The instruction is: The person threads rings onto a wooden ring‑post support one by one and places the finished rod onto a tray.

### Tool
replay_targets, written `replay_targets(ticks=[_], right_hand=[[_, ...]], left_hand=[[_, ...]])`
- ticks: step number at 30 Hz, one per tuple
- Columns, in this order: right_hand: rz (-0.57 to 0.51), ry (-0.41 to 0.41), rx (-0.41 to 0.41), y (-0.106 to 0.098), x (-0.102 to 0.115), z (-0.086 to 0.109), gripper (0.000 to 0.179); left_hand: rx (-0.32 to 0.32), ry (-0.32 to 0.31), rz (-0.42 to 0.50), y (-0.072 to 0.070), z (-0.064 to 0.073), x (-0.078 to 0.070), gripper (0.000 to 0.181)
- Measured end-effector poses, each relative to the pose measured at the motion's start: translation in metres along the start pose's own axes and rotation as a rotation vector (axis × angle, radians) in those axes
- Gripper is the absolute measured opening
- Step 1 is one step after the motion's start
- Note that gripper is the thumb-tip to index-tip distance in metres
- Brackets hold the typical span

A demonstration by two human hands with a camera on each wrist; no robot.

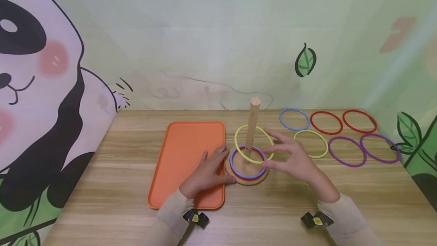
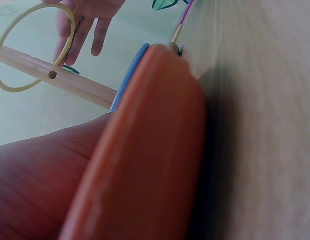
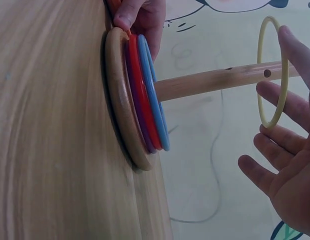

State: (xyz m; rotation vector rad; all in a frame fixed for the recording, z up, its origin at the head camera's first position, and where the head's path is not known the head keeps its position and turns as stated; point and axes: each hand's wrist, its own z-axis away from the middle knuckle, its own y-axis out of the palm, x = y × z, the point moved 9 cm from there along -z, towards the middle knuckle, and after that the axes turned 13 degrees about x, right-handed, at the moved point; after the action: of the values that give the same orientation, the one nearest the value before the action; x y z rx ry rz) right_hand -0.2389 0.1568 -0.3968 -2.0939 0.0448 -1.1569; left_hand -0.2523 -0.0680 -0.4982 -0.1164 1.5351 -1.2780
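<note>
My right hand [image 1: 290, 156] pinches a yellow ring [image 1: 235, 141] between thumb and fingers. In the right wrist view the ring encircles the upper part of a wooden post [image 3: 210, 85], well above the base. Around the foot of the post, a blue ring [image 3: 149, 95], a red ring [image 3: 137, 70] and a purple ring [image 3: 137, 105] lie stacked on the round wooden base [image 1: 249, 182]. My left hand [image 1: 208, 174] reaches across the right edge of an orange tray [image 1: 184, 151], its thumb and fingertips resting at the left side of the base.
Behind my right hand lie more loose rings: a blue ring [image 1: 280, 120], a yellow-green ring [image 1: 310, 157], two red rings [image 1: 326, 133] and two purple rings [image 1: 348, 165]. A printed wall [image 1: 218, 48] rises along the back of the wooden table [image 1: 116, 185].
</note>
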Motion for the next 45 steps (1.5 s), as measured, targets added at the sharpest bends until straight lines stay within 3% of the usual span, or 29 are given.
replay_targets(ticks=[9, 21, 45], right_hand=[[0.032, 0.025, 0.021, 0.005, -0.003, 0.000, 0.030], [-0.038, 0.129, 0.093, 0.016, -0.019, 0.002, 0.033], [-0.001, 0.162, 0.195, 0.039, -0.034, 0.002, 0.037]], left_hand=[[0.003, 0.003, -0.004, -0.001, -0.001, 0.001, 0.099], [0.009, 0.002, 0.008, 0.000, 0.000, 0.001, 0.099], [0.016, -0.011, 0.008, 0.001, 0.000, 0.002, 0.100]])
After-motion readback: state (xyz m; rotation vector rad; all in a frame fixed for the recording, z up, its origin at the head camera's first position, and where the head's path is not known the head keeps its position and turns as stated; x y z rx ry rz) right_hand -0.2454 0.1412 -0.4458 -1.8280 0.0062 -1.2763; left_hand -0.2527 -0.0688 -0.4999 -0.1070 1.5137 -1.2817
